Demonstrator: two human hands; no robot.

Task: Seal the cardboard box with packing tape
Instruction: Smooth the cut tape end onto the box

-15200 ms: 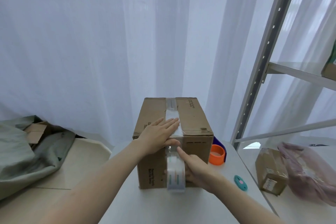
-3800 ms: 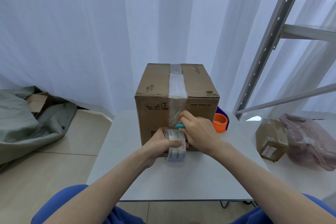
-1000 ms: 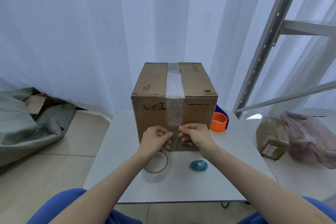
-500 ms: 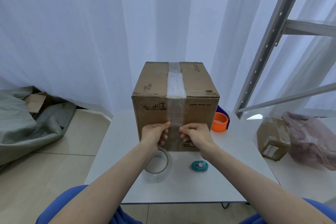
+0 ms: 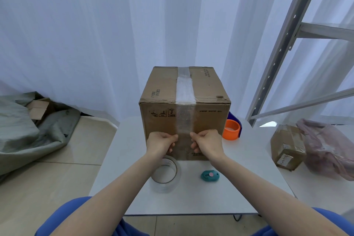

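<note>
Right now the brown cardboard box (image 5: 184,113) stands upright on the white counter (image 5: 239,188), squarely in front of the person and just beyond both hands. A strip of clear packing tape (image 5: 185,101) runs along the middle of its top, away from the person toward the curtain, then turns over the near edge and hangs straight down the front face. The left hand (image 5: 161,144) and the right hand (image 5: 207,143) are curled loosely against that front face, one on each side of the strip's lower end, fingertips pinching or pressing its edges; I cannot tell which. Neither is nearer, since the strip falls midway between them. Its long axis on this face is vertical, so I judge the coming move to be a rub downward or outward to bed the loose end onto the cardboard. Nearer the person, the clear tape roll (image 5: 165,174) lies flat on the counter under the left forearm, and the small teal cutter (image 5: 209,175) rests just beside it.
</note>
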